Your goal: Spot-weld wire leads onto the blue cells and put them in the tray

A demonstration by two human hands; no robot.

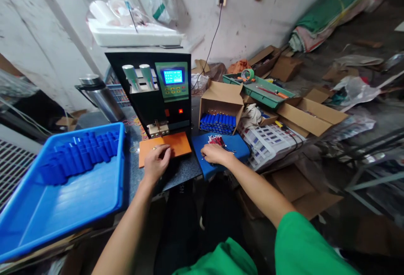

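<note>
My left hand (157, 161) rests over the orange board (179, 144), its fingers curled and wearing a ring; whatever it pinches, if anything, is hidden. Above it stands a black spot welder (175, 119) with a lit blue display, its thin electrodes just beyond my fingers. My right hand (216, 154) is over a blue pad (238, 144), fingers closed and pointing down, their tips hidden. Right behind it lies a pile of thin red and white wire leads (217, 140). An open carton (221, 92) holds many blue-wrapped cylindrical cells (217, 122) past the pad.
On the left a blue plastic bin (72, 203) contains rows of blue-wrapped cells (82, 153). A steel flask (99, 98) stands behind it. To the right are a green tray (268, 92) with tape and tools, a white basket (268, 144) and open cartons.
</note>
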